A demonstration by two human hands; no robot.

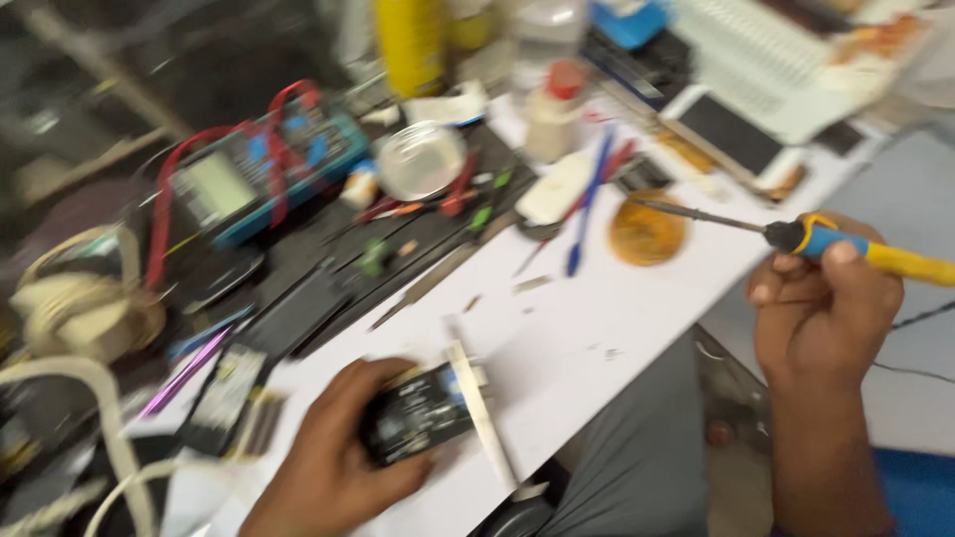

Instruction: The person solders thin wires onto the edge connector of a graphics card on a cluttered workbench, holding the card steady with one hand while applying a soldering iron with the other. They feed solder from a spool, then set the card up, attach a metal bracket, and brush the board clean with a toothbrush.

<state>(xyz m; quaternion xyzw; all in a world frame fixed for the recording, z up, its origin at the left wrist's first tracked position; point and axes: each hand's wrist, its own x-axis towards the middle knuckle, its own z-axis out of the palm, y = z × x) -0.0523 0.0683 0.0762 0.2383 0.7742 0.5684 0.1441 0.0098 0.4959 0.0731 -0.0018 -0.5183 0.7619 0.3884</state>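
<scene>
Over the cluttered bench [617,318], the right hand [821,308] grips a soldering iron [846,244], tip resting on a round tin [645,234]; the left hand [333,457] clasps a dark circuit board [418,413], steadying it.

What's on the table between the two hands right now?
Mostly bare white tabletop between left hand and right hand, with a few small specks, in the blurred head view.

Blue multimeter [261,177] with red leads lies at rear left of the desk [587,328]. Clear round lid [421,159] sits just beside it. Small white bottle with red cap [554,117] stands upright behind a blue pen [587,204]. Round tin of orange-brown paste [646,232] rests near the pen. Yellow can [410,42], white keyboard [761,62] and phone [729,132] occupy the far edge. View is blurred.
</scene>
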